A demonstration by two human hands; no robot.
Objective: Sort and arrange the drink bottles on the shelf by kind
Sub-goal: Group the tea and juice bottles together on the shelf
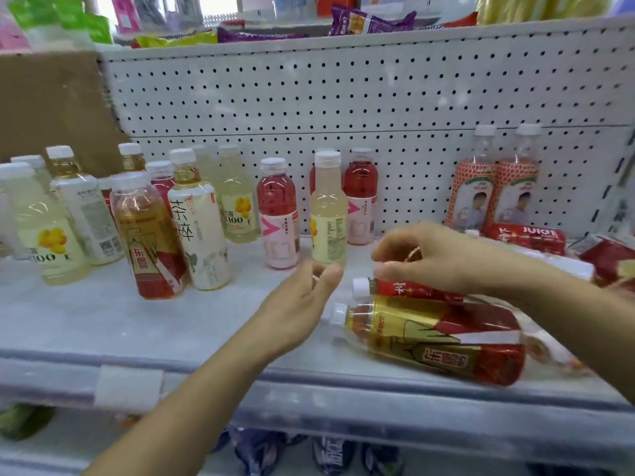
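Observation:
Several drink bottles stand on the white shelf (pixel 103 314). A pale yellow lemon bottle (pixel 328 209) stands upright in the middle, beside a pink-red bottle (pixel 277 214). My left hand (pixel 295 310) hovers open just below the lemon bottle, fingertips near its base, holding nothing. My right hand (pixel 443 257) is loosely curled over a small red-labelled bottle (pixel 409 289) lying on its side; whether it grips the bottle is unclear. In front of that lies a gold-and-red tea bottle (pixel 436 341). An identical tea bottle (pixel 149 235) stands at the left.
Two tall red-patterned bottles (pixel 494 187) stand at the back right, with red juice cartons (pixel 525 238) lying below them. More lemon and white tea bottles (pixel 199 221) crowd the left. A pegboard wall (pixel 343 97) backs the shelf; snack bags (pixel 371 22) sit above.

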